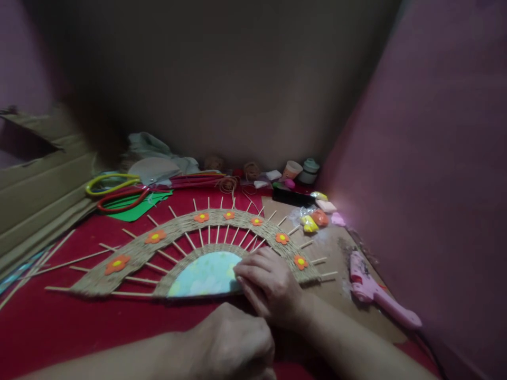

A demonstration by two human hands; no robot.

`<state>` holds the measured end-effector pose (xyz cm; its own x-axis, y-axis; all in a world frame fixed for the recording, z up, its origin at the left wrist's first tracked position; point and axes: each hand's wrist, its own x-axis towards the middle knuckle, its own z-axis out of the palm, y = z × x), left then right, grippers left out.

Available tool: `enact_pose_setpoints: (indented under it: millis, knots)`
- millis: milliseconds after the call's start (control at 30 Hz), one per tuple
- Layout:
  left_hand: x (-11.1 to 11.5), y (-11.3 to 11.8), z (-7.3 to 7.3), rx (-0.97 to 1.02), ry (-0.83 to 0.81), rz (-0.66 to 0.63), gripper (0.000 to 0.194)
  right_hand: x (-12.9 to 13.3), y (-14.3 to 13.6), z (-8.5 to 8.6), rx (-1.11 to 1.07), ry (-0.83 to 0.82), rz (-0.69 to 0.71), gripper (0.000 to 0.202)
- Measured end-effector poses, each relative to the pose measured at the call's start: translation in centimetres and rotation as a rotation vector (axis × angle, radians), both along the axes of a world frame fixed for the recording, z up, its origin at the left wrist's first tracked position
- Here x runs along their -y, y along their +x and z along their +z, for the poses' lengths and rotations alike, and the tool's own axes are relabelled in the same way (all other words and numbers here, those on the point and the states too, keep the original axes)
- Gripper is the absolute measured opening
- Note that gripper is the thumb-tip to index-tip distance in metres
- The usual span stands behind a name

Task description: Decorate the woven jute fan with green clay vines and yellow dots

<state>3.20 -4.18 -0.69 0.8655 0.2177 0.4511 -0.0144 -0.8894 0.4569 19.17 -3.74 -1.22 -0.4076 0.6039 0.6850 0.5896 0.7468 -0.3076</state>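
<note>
A half-round woven fan (pixel 186 231) of twine on thin sticks lies before me, with orange felt-like flowers (pixel 155 236) along its outer band. Its centre is a pale blue patterned half-circle (pixel 206 274). My right hand (pixel 271 282) is closed on the right part of this centre, fingers bent over its face and thumb near the lower edge. Close below, nearer to me, my left hand (pixel 233 343) is curled into a fist with its back toward me. The fingers' inner side is hidden, so what they hold does not show.
A pink glue gun (pixel 382 301) rests on cardboard (pixel 336 250) at the right. Scissors (pixel 119 192) with yellow and red handles lie back left on green sheets (pixel 137 210). Small clay-like packets (pixel 311 221), twine and a small jar (pixel 309 171) line the back. Loose sticks (pixel 43 264) lie left.
</note>
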Motion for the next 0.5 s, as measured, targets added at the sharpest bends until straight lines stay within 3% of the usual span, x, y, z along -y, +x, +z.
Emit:
enact_pose_setpoints:
  millis: [200, 367, 500]
  knots:
    - [-0.2, 0.0, -1.9, 0.007, 0.107, -0.040, 0.011, 0.5, -0.4, 0.3, 0.027, 0.001, 0.021, 0.017]
    - [-0.1, 0.5, -2.3, 0.075, 0.270, -0.057, 0.022, 0.7, -0.7, 0.2, 0.040, -0.002, 0.018, 0.016]
    - [0.1, 0.5, -2.4, 0.055, 0.289, -0.083, 0.023, 0.5, -0.1, 0.5, 0.048, 0.034, -0.012, 0.018]
